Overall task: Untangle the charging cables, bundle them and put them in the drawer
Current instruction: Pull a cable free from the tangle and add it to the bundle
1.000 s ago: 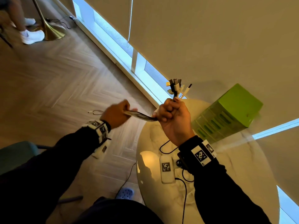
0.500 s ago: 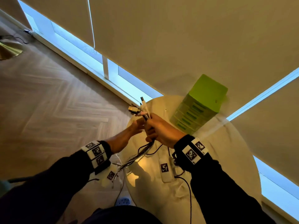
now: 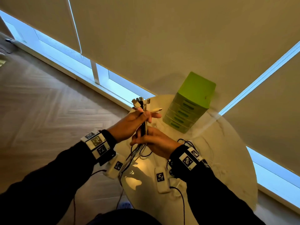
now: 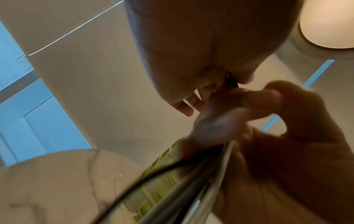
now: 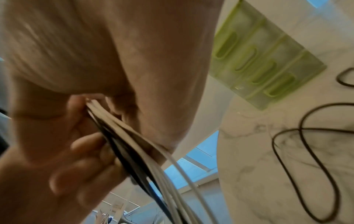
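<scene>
Both hands hold one bundle of black and white charging cables upright over the near-left edge of the round marble table. My left hand grips the bundle just under the plug ends, where a white USB plug sticks out to the right. My right hand grips the same bundle right below it. The loose lengths hang down past the table edge. The right wrist view shows the cables pinched between fingers. The green drawer unit stands at the table's far side, its drawers closed.
A black wire lies looped on the table by my right wrist. White tagged sensor boxes with black leads hang under both wrists. Blinds and low windows run behind the table. Herringbone wood floor lies to the left.
My left hand, which was pulling a cable out to the left, has come in and taken the bundle below the plugs. My right hand has moved lower down the bundle.
</scene>
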A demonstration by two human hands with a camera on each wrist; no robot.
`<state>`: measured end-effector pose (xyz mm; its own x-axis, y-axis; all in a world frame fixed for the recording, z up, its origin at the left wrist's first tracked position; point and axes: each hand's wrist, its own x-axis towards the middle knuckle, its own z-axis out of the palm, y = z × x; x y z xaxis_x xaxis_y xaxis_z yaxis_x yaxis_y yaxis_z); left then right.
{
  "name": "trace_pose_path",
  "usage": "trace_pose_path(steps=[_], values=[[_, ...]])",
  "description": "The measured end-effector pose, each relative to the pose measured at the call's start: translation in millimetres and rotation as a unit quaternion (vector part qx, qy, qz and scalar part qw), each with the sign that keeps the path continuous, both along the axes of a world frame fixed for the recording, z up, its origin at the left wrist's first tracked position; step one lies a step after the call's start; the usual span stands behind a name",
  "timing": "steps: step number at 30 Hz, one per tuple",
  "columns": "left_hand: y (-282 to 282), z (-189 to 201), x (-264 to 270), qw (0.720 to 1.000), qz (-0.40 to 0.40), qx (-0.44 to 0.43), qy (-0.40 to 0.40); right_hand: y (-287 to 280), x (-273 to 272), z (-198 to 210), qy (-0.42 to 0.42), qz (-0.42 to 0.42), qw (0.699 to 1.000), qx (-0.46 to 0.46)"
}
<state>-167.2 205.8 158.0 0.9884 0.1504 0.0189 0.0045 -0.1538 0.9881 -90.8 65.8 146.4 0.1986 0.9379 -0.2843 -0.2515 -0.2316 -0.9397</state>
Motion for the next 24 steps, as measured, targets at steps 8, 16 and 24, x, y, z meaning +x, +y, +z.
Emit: trace_pose_path(steps=[8, 16, 24], values=[[-10, 15, -11, 0.989, -0.051, -0.126, 0.05, 7, -2, -42, -0.142, 0.094, 0.975, -0.142], [-10, 23, 18, 0.964, 0.099, -0.243, -0.048, 37, 6, -53, -0.438, -0.197, 0.853, -0.203], [-4, -31, 17, 0.982, 0.109, -0.14, 0.064, 17, -10, -107, -0.236, 0.034, 0.957, -0.166]])
